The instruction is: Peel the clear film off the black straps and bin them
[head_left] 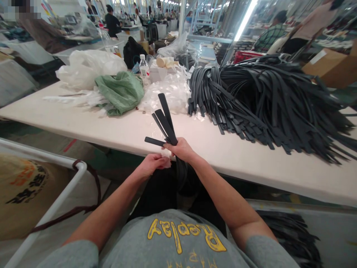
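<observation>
My right hand (181, 149) is closed around a bunch of several flat black straps (165, 121) at the near edge of the table (83, 123). Their ends fan up and left above my fist; the rest hangs down toward my lap. My left hand (153, 163) sits just left of it, fingers curled around something pale and small that I cannot make out, close to the strap end pointing left. A big heap of the same black straps (267, 100) lies on the table to the right.
On the table's far side lie a green bag (121, 91), white plastic bags (89, 67), clear plastic (169, 93) and a water bottle (144, 69). A white rail and sack (25, 190) stand at my left. More straps (290, 232) lie low right. People work behind.
</observation>
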`<act>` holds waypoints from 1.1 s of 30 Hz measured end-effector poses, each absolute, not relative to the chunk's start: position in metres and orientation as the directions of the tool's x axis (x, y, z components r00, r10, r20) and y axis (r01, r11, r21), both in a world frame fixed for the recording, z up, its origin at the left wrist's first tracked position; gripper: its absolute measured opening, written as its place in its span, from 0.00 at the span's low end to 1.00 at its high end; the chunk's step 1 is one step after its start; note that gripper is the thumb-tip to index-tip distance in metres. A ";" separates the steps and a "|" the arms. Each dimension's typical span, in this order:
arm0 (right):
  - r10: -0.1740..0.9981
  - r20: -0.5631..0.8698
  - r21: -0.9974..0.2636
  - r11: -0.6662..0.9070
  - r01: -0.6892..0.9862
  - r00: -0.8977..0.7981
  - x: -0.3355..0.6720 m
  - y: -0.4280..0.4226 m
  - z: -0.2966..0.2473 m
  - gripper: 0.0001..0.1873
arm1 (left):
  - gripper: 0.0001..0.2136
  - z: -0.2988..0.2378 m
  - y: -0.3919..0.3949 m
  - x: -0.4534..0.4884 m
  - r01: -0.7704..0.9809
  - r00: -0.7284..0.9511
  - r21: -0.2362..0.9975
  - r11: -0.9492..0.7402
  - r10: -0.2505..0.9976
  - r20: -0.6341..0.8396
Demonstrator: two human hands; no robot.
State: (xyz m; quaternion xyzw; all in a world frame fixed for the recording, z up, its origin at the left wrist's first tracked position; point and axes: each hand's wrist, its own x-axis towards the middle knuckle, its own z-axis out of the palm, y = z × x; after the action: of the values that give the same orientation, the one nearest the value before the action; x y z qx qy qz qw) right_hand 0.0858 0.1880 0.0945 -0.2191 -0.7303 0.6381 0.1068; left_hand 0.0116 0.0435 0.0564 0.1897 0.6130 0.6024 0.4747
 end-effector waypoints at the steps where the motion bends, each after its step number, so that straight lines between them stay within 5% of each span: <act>1: 0.461 -0.121 -0.979 0.091 0.182 -0.879 0.086 0.188 0.094 0.04 | 0.15 0.057 0.043 0.012 -0.357 -0.464 0.912 0.200 0.810 -0.359; 9: 0.546 -0.040 -0.996 0.048 0.079 -0.837 0.138 0.199 0.098 0.18 | 0.09 0.064 0.056 0.016 -0.655 -0.488 0.755 0.039 0.741 -0.462; 16: 0.574 -0.154 -0.988 -0.115 0.107 -0.805 0.221 0.173 0.071 0.20 | 0.04 0.080 0.079 0.028 -0.787 -0.537 0.598 -0.151 0.646 -0.543; 33: 0.621 -0.201 -0.979 -0.142 0.144 -0.758 0.214 0.161 0.042 0.21 | 0.06 0.071 0.084 0.049 -0.708 -0.562 0.699 -0.106 0.684 -0.466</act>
State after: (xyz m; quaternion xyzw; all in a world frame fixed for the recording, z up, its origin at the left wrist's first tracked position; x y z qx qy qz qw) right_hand 0.2140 0.1608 0.0419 -0.3023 -0.6321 0.6924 0.1723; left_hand 0.0493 0.0842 0.0711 -0.0125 0.4778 0.7435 0.4678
